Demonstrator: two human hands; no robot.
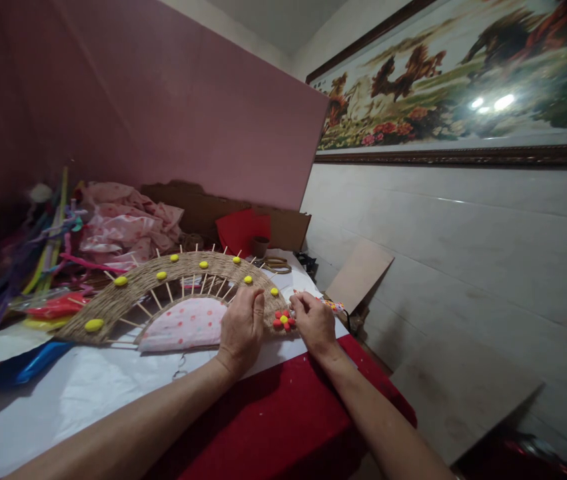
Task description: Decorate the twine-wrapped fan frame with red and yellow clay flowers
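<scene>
A woven twine fan [150, 283] with thin wooden sticks lies on the white-covered table. Yellow oval pieces [204, 265] dot its band, and a pink dotted cloth half-circle [183, 323] fills its centre. A red flower with a yellow middle [284, 320] sits at the band's right end. My left hand [244, 327] is closed over the fan's right part, left of the flower. Close to the flower's right side, the fingertips of my right hand [316, 323] are pinched together. Whatever either hand may hold is too small or hidden to make out.
Scissors [277, 265] lie behind the fan near a small brown cup [260, 247] and a red sheet [233, 230]. Crumpled pink cloth [126, 223] and colourful pipe cleaners [56, 233] are piled at the left. Red cloth [273, 420] covers the near edge; a tiled wall [463, 253] rises at right.
</scene>
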